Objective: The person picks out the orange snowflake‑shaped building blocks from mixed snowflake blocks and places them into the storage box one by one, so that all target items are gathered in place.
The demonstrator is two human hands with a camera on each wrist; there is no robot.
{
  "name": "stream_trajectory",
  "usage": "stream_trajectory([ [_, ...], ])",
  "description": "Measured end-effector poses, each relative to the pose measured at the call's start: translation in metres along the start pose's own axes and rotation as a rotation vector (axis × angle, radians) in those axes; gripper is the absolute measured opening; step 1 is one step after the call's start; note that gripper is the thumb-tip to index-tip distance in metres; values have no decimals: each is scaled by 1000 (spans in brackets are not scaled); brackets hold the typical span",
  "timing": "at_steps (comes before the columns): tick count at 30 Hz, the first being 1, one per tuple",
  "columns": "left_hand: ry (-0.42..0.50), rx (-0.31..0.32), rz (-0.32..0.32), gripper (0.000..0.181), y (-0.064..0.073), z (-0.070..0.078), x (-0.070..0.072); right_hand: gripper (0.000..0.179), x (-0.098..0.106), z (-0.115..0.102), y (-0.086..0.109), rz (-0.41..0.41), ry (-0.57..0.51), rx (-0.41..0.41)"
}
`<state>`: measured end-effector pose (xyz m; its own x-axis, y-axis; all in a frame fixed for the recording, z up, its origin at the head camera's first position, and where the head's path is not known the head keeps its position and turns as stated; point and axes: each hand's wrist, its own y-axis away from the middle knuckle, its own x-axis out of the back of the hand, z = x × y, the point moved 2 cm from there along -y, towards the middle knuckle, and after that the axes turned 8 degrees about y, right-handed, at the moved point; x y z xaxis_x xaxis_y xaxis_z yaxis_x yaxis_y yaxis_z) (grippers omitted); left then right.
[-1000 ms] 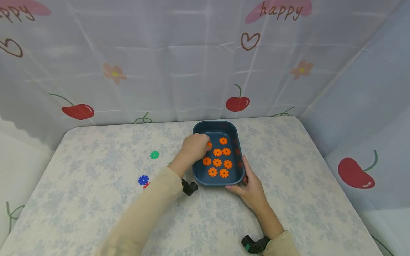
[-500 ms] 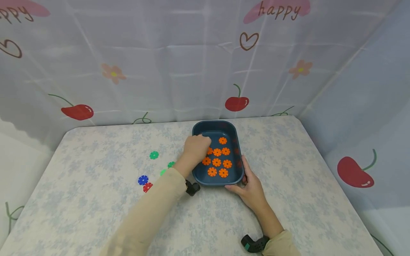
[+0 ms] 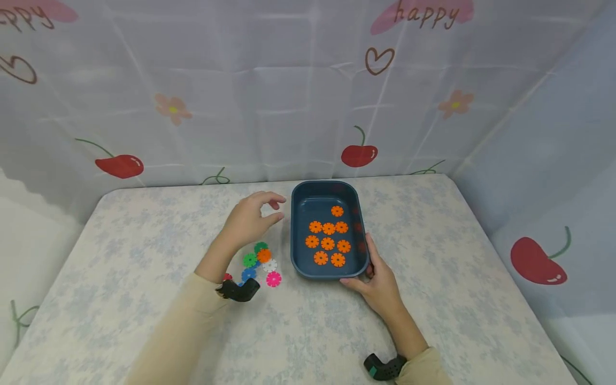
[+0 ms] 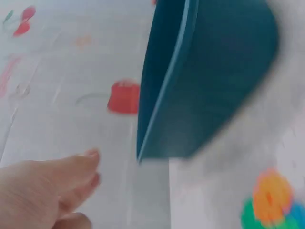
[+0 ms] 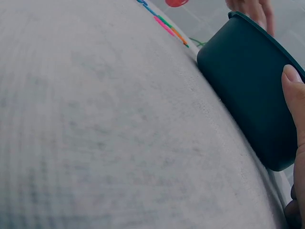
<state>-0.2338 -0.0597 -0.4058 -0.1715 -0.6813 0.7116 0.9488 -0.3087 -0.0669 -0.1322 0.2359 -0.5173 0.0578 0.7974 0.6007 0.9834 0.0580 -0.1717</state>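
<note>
A dark blue rectangular tray (image 3: 322, 190) stands on the table with several orange notched discs (image 3: 328, 244) lying flat inside, mostly in rows. My right hand (image 3: 380, 283) holds its near right corner, thumb (image 5: 295, 95) against the outer wall in the right wrist view. Just left of the tray, my left hand (image 3: 245, 222) is raised with thumb and fingers apart and holds nothing. Below it lies a loose group of coloured discs: an orange disc (image 3: 264, 255), a pink disc (image 3: 274, 279), a white disc (image 3: 270, 266), plus green and blue ones. My left forearm hides part of that group.
The patterned tablecloth (image 3: 462, 256) spreads to both sides of the tray. Behind the table's far edge hangs a pale curtain (image 3: 269, 117) printed with cherries and flowers. Black camera mounts (image 3: 240, 291) sit on both wrists.
My left hand has let go of an orange disc at the left of a row in the tray, then moved left out over the loose discs. My right hand stays at the corner.
</note>
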Motion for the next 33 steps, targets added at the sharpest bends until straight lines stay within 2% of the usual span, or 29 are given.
stream_trajectory([
  [3, -12, 68, -38, 35, 19, -19, 11, 114, 0, 0, 0, 10, 15, 2],
  [5, -26, 104, -79, 37, 31, -31, 11, 114, 1, 1, 0, 18, 26, 3],
  [9, -47, 149, -160, 39, 49, -54, -1, 114, 1, 1, 0, 23, 28, 5],
  [12, -53, 137, -201, 41, 56, -66, -12, 114, 0, 1, 0, 18, 15, 9],
  [16, -64, 78, -213, 38, 61, -72, -21, 114, -1, 1, -1, 16, -1, 16],
  [19, -81, 59, -205, 35, 63, -73, -24, 114, -1, 1, -1, 14, -4, 23],
  [25, -76, 88, -195, 32, 62, -76, -26, 114, -2, 1, 0, 8, -18, 25],
  [29, -77, 108, -208, 38, 60, -78, -27, 114, -1, 1, 0, 13, -4, 15],
  [33, -90, 103, -219, 38, 58, -78, -28, 114, -1, 1, 0, 9, -10, 17],
])
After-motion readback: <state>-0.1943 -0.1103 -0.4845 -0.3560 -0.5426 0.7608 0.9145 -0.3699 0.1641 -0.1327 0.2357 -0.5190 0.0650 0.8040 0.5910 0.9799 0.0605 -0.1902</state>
